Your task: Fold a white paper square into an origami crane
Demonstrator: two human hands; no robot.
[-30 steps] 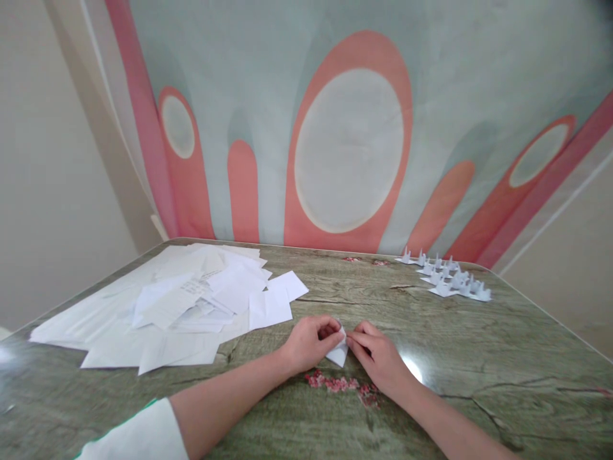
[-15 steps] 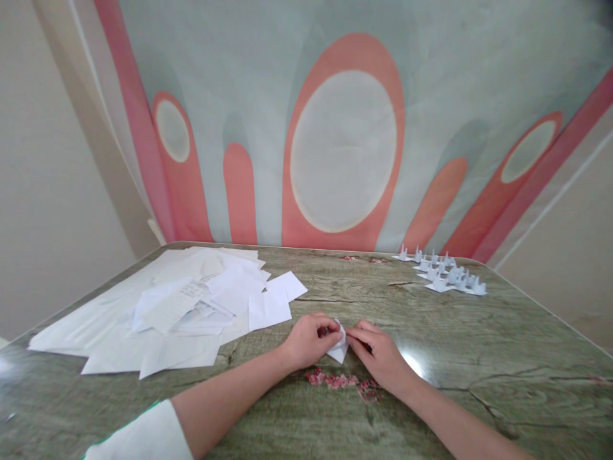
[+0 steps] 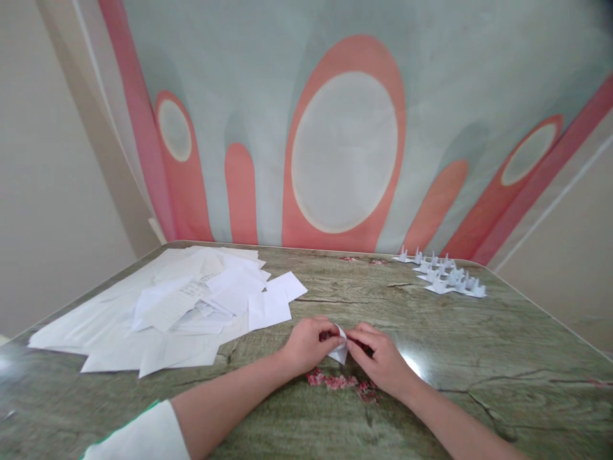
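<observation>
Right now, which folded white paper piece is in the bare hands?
The small folded white paper piece between the left hand and right hand; the spiky white paper figures stand untouched in a group at far right.

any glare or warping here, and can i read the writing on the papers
Head view: strong glare on the table by the right hand, fainter at the left edge; head view: side walls lean, likely wide-angle distortion; head view: writing on the paper pile too small to read.
</observation>
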